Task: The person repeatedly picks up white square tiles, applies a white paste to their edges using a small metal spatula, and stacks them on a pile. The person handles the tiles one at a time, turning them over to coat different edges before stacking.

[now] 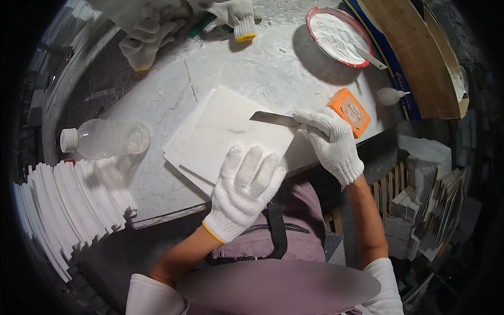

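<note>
My left hand [244, 191], in a white knit glove, lies flat with fingers outstretched on the near edge of a square white marble tile [226, 123]. Another white tile [176, 149] shows from beneath it, turned at a slight angle. In my gloved right hand [332, 142] is a flat metal blade [273, 118] with a slanted tip, reaching left over the upper tile's right part. The fingers close round its right end, which is hidden. Just beyond that hand sits an orange block [350, 113] with a pale label.
A red-rimmed bowl [338, 37] of white paste holds a spatula [370, 56]. Nearby are a small squeeze bottle [391, 96] and a cardboard box [420, 52]. At left are a clear plastic bottle [107, 139] and stacked white tiles [73, 205]. Spare gloves [149, 39] lie at the back.
</note>
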Demonstrator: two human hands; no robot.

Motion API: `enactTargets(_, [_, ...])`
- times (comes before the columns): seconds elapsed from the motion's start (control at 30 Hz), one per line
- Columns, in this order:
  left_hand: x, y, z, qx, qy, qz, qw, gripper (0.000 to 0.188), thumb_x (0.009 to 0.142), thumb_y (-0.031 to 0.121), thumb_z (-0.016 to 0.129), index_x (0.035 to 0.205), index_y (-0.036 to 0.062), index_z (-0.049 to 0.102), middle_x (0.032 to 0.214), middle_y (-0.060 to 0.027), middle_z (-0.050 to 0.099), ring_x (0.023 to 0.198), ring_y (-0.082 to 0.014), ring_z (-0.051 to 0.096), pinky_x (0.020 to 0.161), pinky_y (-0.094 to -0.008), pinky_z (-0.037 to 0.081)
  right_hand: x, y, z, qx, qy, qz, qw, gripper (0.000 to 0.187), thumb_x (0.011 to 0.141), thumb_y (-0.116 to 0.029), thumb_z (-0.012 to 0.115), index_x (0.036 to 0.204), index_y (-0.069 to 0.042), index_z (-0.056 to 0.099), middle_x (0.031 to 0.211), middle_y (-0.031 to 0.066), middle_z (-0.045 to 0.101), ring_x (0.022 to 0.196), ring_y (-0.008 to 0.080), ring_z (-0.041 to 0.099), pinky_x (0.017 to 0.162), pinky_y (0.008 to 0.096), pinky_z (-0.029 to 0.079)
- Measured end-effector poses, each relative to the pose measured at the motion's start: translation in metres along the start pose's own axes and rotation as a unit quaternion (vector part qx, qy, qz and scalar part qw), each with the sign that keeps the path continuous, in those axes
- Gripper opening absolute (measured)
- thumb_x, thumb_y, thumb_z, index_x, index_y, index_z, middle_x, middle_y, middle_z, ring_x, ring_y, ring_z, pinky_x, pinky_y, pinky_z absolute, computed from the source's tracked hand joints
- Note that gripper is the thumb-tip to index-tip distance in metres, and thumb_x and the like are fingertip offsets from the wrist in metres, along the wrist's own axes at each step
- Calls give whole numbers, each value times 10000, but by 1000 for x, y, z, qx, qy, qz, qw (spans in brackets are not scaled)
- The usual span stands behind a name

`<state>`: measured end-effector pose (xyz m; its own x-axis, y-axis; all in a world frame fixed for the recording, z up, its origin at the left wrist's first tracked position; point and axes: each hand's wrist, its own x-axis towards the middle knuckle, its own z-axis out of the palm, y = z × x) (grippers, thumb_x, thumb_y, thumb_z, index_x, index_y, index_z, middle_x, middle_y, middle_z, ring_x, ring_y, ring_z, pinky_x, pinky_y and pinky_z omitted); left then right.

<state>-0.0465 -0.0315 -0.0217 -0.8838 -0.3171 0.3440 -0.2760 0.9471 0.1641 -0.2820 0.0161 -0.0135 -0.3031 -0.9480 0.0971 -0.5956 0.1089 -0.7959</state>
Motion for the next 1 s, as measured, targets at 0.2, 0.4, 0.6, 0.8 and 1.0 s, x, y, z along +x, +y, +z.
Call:
enactTargets(0.2, [1, 1, -2, -13, -2, -5, 1000, 508, 762, 138, 673, 1267, 154, 616, 1367, -51, 518, 1328, -305, 463, 1095, -571, 421, -7, -6, 9, 9, 47, 30, 998, 283, 851, -35, 691, 1131, -36, 731, 958, 120, 744, 889, 284, 679, 808, 347, 538])
enactTargets(0.4, [2, 1, -4, -21, 1, -5, 1000, 530, 701, 70, 709, 1222, 152, 663, 1358, -70, 531, 1303, -336, 505, 1099, -574, 413, -21, -11, 19, -3, 100, 31, 995, 273, 847, -37, 690, 1117, -12, 720, 925, 132, 727, 834, 293, 660, 776, 355, 532])
enactTargets(0.6, [0, 0, -1, -20, 4, -4, 1000, 538, 704, 59, 707, 1230, 160, 655, 1355, -69, 532, 1311, -332, 502, 1106, -571, 412, -15, -8, 22, -9, 105, 22, 994, 275, 854, -46, 684, 1124, -13, 721, 943, 137, 719, 851, 293, 661, 781, 348, 530])
enactTargets(0.8, [2, 1, -3, -19, 9, -5, 1000, 515, 720, 50, 704, 1221, 157, 653, 1359, -71, 530, 1311, -327, 506, 1105, -563, 419, -27, -20, 32, 79, 136, 47, 986, 282, 834, -5, 692, 1114, -11, 726, 939, 150, 712, 895, 285, 681, 815, 338, 539])
enactTargets(1.0, [2, -1, -2, -34, 17, -1, 999, 487, 744, 83, 693, 1224, 151, 646, 1374, -64, 536, 1319, -319, 495, 1107, -562, 417, -29, -19, 20, 104, 134, 83, 982, 298, 836, 57, 656, 1116, -8, 732, 967, 131, 709, 913, 191, 680, 795, 319, 546])
